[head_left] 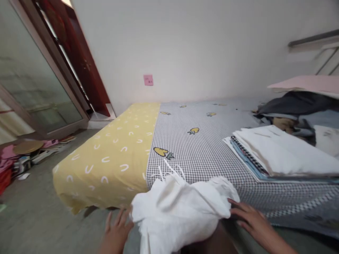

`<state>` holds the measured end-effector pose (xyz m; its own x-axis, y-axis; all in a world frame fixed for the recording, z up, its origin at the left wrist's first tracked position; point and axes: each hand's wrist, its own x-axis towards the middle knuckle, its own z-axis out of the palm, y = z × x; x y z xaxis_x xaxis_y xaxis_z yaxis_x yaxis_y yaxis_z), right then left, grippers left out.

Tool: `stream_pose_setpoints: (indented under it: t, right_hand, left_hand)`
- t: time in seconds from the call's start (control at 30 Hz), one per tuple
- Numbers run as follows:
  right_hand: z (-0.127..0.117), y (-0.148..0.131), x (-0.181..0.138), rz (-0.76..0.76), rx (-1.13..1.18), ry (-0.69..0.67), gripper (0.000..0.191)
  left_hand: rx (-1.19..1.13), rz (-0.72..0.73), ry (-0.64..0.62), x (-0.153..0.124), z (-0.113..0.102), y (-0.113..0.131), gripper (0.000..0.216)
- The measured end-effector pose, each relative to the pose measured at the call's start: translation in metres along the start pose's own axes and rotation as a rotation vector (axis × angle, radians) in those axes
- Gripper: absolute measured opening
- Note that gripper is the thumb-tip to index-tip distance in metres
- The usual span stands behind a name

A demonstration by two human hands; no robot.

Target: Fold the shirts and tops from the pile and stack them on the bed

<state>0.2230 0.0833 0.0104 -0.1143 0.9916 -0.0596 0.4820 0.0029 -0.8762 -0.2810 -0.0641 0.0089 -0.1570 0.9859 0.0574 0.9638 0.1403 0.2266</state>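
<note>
A crumpled white cloth garment (182,211) with thin white ties lies bunched at the near edge of the bed, hanging down toward me. Beside its left edge is my left hand (118,227), fingers spread, the tips close to the cloth; whether they touch it I cannot tell. My right hand (253,222) reaches in from the lower right, its fingers apart and the fingertips against the garment's right edge. The loose ties rest on the checked part of the bed cover (180,141).
Folded cloths (288,151) in white, blue and check are stacked on the bed's right. Behind them lie dark clothes (302,106) and a pink item (309,84). The yellow cover (113,148) drapes over the left side. Books and items (34,153) lie on the floor at left.
</note>
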Motion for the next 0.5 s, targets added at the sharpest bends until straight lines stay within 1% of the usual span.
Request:
stream_pose_setpoints:
  t: [0.03, 0.07, 0.1, 0.13, 0.2, 0.23, 0.27, 0.3, 0.33, 0.4, 0.47, 0.5]
  right_hand:
    - [-0.002, 0.018, -0.01, 0.082, 0.001, -0.001, 0.033]
    - [-0.004, 0.031, -0.018, 0.14, 0.023, 0.024, 0.039]
    - [-0.006, 0.038, -0.023, 0.179, 0.054, 0.069, 0.043]
    - [-0.007, 0.037, -0.027, 0.209, 0.084, 0.123, 0.047]
    - [-0.006, 0.02, -0.029, 0.245, 0.114, 0.191, 0.054]
    - [-0.001, 0.006, -0.027, 0.241, 0.118, 0.192, 0.057]
    - [0.005, -0.01, -0.026, 0.212, 0.117, 0.179, 0.057]
    - [0.014, -0.025, -0.024, 0.162, 0.109, 0.157, 0.057]
    - [0.024, -0.037, -0.022, 0.105, 0.096, 0.135, 0.055]
    - [0.045, -0.053, -0.02, 0.053, 0.063, 0.091, 0.05]
    - [0.063, -0.056, -0.022, 0.112, 0.059, 0.021, 0.046]
    - [0.069, -0.055, -0.024, 0.169, 0.083, -0.019, 0.044]
  left_hand:
    - [0.037, -0.096, -0.091, -0.01, 0.012, -0.008, 0.045]
    - [0.05, -0.195, -0.116, -0.017, 0.018, -0.013, 0.046]
    - [0.035, -0.273, -0.086, -0.019, 0.018, -0.016, 0.044]
    - [-0.01, -0.321, -0.007, -0.017, 0.014, -0.014, 0.042]
    - [-0.177, -0.332, 0.22, -0.004, -0.005, 0.002, 0.04]
    - [-0.281, -0.302, 0.32, 0.005, -0.015, 0.017, 0.04]
    - [-0.377, -0.272, 0.389, 0.014, -0.023, 0.036, 0.04]
    - [-0.446, -0.237, 0.418, 0.021, -0.029, 0.058, 0.041]
    - [-0.478, -0.188, 0.408, 0.027, -0.031, 0.081, 0.042]
    - [-0.452, -0.088, 0.304, 0.033, -0.027, 0.123, 0.046]
    - [-0.371, -0.033, 0.186, 0.034, -0.015, 0.152, 0.053]
    - [-0.34, -0.036, 0.15, 0.034, -0.009, 0.159, 0.053]
